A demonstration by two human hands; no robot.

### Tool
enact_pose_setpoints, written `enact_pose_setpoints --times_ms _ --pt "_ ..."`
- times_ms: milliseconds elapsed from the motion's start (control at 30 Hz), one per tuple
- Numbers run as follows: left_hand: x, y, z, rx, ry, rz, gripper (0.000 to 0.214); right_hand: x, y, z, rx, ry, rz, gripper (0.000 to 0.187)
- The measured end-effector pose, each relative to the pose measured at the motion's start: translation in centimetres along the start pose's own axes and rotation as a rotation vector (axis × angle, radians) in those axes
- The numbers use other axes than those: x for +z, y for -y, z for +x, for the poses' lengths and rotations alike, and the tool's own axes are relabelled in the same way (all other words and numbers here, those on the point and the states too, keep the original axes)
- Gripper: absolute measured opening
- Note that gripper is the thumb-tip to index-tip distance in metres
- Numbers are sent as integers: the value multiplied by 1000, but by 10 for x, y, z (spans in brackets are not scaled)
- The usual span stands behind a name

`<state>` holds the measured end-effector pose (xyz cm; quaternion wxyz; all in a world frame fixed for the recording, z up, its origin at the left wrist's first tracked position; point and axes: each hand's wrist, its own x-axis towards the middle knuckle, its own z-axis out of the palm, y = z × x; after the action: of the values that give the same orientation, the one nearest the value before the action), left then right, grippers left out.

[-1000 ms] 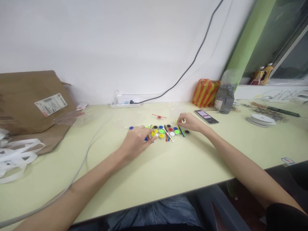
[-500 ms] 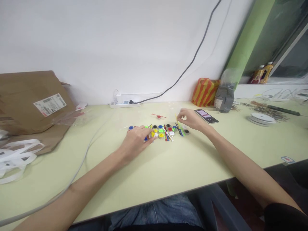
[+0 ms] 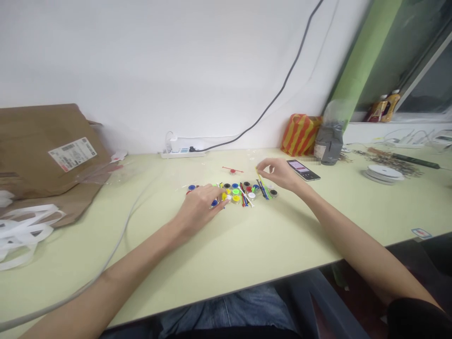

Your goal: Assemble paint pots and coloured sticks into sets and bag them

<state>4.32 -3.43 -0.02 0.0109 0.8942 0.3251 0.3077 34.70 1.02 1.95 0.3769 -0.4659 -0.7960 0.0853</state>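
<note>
Two hands [image 3: 199,208]; one phone [image 3: 302,170]; one power strip [image 3: 181,154]; two bottles [image 3: 392,107]

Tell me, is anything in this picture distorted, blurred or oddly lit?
In the head view, the wide lens makes the left forearm loom large and slants the desk's front edge; soft light leaves only a faint shadow under the right hand; a blurred patch sits just beside the phone.
</note>
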Motion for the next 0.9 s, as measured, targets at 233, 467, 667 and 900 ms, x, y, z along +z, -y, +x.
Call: enact_pose_setpoints --times_ms 233,467,667,900 --pt "-2 -23 5 -134 115 -650 23 33 53 -7 -216 -253 93 8" --pt "1 -33 5 -290 191 -925 29 62 79 -20 -384 -291 111 13" --pt "0 -30 6 -377 120 -984 32 37 53 -9 -366 -111 59 15" --pt "1 -20 5 -373 70 -795 37 6 2 0 -80 313 -103 17"
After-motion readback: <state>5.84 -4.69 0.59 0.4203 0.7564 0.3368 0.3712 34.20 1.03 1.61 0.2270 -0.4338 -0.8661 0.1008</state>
